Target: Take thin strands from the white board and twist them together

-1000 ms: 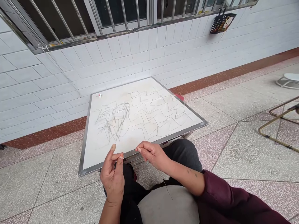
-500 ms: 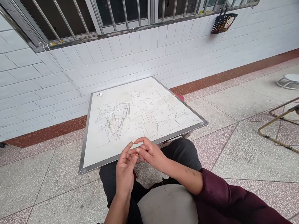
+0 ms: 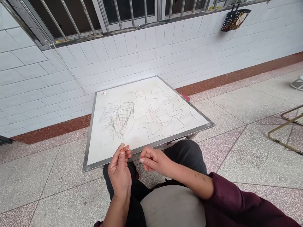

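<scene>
Over the near edge of the white table (image 3: 151, 90), both hands are raised with a small gap between them. My left hand (image 3: 120, 171) is pinched, thumb against the index finger, whose tip carries a tan wrap (image 3: 121, 146). My right hand (image 3: 153, 160) is closed in a pinch to the right. A faint thin strand (image 3: 134, 153) seems to run between the two pinches; its ends are hidden in the fingers. Thin dark wavy strands (image 3: 153, 118) lie spread over the table's right half. A denser tangle of dark strands (image 3: 120, 116) is at the left.
A small white and red item (image 3: 104, 94) lies at the table's far left corner. Behind stands a white tiled wall (image 3: 99, 69) with a barred window and a hanging black basket (image 3: 234, 19). A metal-legged chair frame (image 3: 284, 143) is on the floor at right.
My hands were touching at the fingertips and have moved apart, the left one going left. The right hand's raised index finger has curled in. The view has shifted slightly.
</scene>
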Demonstrator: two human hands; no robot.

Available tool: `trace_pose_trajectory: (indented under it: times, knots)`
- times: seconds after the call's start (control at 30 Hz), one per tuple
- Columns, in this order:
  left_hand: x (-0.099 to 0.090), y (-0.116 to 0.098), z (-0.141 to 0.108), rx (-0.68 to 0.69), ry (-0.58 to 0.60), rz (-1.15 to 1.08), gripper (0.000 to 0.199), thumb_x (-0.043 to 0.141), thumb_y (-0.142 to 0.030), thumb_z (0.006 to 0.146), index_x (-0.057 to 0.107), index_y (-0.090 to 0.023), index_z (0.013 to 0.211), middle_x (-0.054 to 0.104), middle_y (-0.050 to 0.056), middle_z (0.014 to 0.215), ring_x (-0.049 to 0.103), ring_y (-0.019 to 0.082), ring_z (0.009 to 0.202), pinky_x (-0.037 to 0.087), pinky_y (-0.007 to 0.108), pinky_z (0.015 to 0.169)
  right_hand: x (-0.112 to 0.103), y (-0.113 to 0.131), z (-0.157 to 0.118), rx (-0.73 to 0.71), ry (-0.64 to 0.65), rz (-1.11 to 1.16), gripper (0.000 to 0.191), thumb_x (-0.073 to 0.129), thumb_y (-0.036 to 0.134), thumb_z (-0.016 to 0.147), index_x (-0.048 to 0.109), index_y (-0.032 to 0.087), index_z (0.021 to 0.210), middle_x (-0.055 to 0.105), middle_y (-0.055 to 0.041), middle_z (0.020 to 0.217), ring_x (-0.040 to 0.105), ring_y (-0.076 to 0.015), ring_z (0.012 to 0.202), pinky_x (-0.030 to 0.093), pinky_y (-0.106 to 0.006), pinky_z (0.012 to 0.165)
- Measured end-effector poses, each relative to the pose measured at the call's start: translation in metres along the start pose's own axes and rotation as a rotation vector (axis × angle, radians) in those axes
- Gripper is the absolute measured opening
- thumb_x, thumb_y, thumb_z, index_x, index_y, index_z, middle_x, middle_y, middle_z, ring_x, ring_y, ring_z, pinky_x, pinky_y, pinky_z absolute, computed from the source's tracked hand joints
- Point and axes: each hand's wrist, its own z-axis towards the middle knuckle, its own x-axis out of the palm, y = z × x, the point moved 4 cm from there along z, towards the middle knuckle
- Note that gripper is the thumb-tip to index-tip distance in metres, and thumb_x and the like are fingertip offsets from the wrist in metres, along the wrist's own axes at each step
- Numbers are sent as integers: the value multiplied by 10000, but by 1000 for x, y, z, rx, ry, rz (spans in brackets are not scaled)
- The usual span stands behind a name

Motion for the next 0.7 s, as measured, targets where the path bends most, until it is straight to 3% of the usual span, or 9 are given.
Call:
trace_pose_trajectory:
  times: [0.13, 0.33, 0.47, 0.7]
  knots:
    - [2, 2, -2, -61, 30, -16, 352, 769, -333, 778, 730, -209, 1105, 744, 66, 1026, 660, 133, 815, 515, 265, 756, 5, 0, -1, -48, -60, -15, 146, 566, 341, 909, 520, 208, 869, 585, 54, 610, 514, -91, 506, 420, -195, 478]
    - [4, 7, -4, -140, 107, -11, 408, 844, -305, 682, 752, -201, 1066, 667, -19, 716, 637, 114, 731, 510, 261, 785, 11, -5, -2, -52, -11, 36, 161, 572, 364, 912, 541, 207, 894, 583, 53, 630, 511, -88, 515, 411, -199, 497]
    - [0, 5, -1, -146, 71, -40, 425, 841, -306, 686, 745, -191, 1084, 695, 13, 778, 633, 119, 744, 510, 248, 742, 13, -6, -4, -11, 58, 146, 201, 617, 382, 880, 568, 200, 950, 576, 39, 673, 522, -101, 570, 392, -193, 480]
    - [2, 12, -4, -187, 130, -35, 388, 829, -309, 702, 751, -187, 1061, 695, 14, 768, 627, 114, 732, 514, 252, 746, 9, -4, -4, -42, -71, 98, 140, 639, 310, 858, 570, 189, 846, 547, 55, 619, 473, -86, 533, 377, -212, 522]
